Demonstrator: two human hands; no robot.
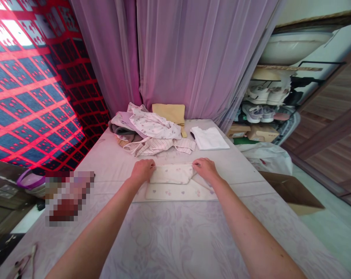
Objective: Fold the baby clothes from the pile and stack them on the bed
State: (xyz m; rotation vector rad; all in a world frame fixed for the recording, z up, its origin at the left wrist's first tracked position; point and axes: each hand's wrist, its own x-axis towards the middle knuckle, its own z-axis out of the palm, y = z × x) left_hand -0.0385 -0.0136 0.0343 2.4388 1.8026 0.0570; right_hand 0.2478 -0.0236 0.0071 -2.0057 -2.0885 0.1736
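Note:
A cream garment (179,192) with small heart and floral prints lies on the patterned bedsheet, partly folded over itself. My left hand (143,169) pinches the left end of its folded upper edge. At the right end of that same edge, my right hand (204,169) grips the cloth between thumb and fingers. The fabric is stretched level between both hands. Beyond it sits a heap of clothes, with a floral white garment (156,123) on top and a striped garment (152,147) at the front. A folded white cloth (211,138) rests to the right of the heap.
Behind the heap is a yellow folded cloth (169,113), close to the purple curtain (198,58). A red-and-dark checked cloth (26,89) hangs at left. To the right stand a shoe rack with sneakers (259,113) and an open cardboard box (291,192). A cable (32,257) lies at lower left.

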